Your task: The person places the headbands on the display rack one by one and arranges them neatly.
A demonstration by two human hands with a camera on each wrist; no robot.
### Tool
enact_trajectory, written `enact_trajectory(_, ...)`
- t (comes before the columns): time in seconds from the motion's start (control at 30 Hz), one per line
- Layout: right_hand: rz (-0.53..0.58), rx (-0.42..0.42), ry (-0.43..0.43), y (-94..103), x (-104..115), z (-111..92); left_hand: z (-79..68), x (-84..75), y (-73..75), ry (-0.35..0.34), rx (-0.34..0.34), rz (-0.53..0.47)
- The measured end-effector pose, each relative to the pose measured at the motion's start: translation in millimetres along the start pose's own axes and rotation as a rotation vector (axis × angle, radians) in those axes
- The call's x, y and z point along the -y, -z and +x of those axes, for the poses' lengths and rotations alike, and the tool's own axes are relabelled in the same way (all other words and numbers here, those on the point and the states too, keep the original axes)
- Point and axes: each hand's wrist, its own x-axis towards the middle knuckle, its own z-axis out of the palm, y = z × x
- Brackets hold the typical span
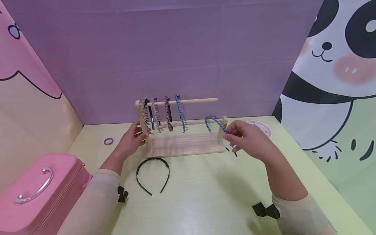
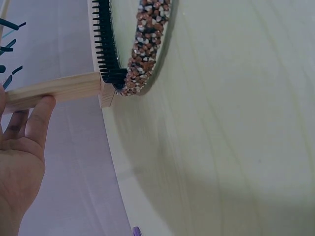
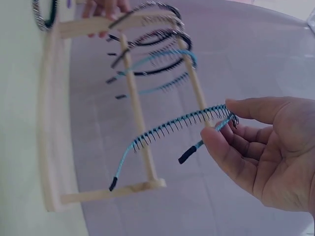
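A wooden rack (image 1: 191, 150) stands towards the back of the table. Several toothed headbands hang on its upper rod (image 1: 202, 100), among them a blue one (image 1: 181, 114) and a pink beaded one (image 1: 168, 114). My left hand (image 1: 133, 138) grips the rack's left post (image 2: 74, 88), thumb and fingers on either side. At the rack's right end, my right hand (image 1: 249, 138) pinches a blue toothed headband (image 3: 172, 123) between thumb and fingers, its black tips pointing down in the head view. A black headband (image 1: 152, 159) with brown and white stones lies in front of the rack.
A pink case (image 1: 38, 192) with a silver handle takes up the table's left side. A purple ring (image 1: 108, 141) lies left of the rack. A pink round object (image 1: 261, 128) sits behind my right hand. Purple cloth (image 1: 176, 49) hangs behind the table.
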Motion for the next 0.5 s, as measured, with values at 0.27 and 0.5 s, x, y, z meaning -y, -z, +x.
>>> enact_trajectory(0.27,-0.006,-0.185,0.001,25.5,3.9,-6.6,1.8,0.8,0.0,0.003,0.002,0.006)
enact_trajectory(0.5,0.001,-0.433,0.081,21.5,9.4,-0.1,1.7,1.2,-0.1,0.009,0.005,0.001)
